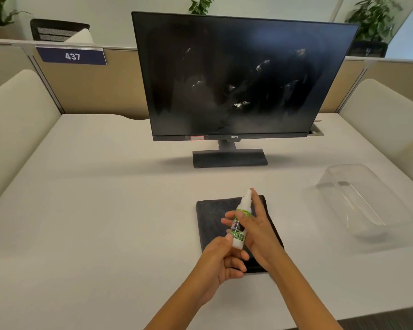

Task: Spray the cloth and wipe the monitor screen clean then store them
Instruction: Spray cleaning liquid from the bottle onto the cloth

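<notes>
Low in the centre of the frame, my right hand [253, 231] grips the small white spray bottle with a green label [240, 225], forefinger beside its nozzle. My left hand [221, 260] pinches its base, above the folded dark grey cloth [212, 217].

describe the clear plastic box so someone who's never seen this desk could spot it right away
Start at the black flat monitor standing at the back of the white desk. Come forward and right of its stand: the clear, rectangular plastic storage box sits there alone, right of the dark grey folded cloth. It is the only see-through thing here.
</notes>
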`<state>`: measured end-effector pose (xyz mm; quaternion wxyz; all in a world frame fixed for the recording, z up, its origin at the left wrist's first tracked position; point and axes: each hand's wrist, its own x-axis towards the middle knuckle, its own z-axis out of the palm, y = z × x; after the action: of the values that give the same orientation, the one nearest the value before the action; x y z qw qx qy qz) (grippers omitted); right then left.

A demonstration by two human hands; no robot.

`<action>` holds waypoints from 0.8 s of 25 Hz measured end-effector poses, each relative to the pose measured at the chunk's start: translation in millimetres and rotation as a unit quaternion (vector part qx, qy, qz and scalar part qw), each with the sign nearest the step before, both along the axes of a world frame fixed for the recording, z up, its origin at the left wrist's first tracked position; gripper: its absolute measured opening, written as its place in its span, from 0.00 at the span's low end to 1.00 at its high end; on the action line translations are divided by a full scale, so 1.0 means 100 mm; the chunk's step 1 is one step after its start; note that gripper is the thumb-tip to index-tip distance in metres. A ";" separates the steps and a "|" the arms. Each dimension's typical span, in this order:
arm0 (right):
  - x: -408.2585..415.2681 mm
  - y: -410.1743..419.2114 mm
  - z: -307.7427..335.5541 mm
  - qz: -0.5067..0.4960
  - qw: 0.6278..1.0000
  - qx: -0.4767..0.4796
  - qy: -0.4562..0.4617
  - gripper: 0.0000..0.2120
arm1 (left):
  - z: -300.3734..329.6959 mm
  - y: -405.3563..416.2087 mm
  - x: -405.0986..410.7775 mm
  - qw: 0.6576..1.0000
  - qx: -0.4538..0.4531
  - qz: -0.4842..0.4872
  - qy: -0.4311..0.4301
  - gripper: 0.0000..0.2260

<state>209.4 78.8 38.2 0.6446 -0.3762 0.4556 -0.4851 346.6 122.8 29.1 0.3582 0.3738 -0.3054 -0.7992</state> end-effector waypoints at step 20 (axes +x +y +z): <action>0.01 -0.43 -0.40 0.254 0.752 -0.147 0.590 0.33 | -0.62 0.22 0.30 0.524 -0.425 -0.114 -0.729 0.28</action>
<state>210.1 35.7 -2.0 0.2839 -0.7800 0.5558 -0.0461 376.1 144.3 -33.1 0.0330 0.5916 -0.8035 -0.0567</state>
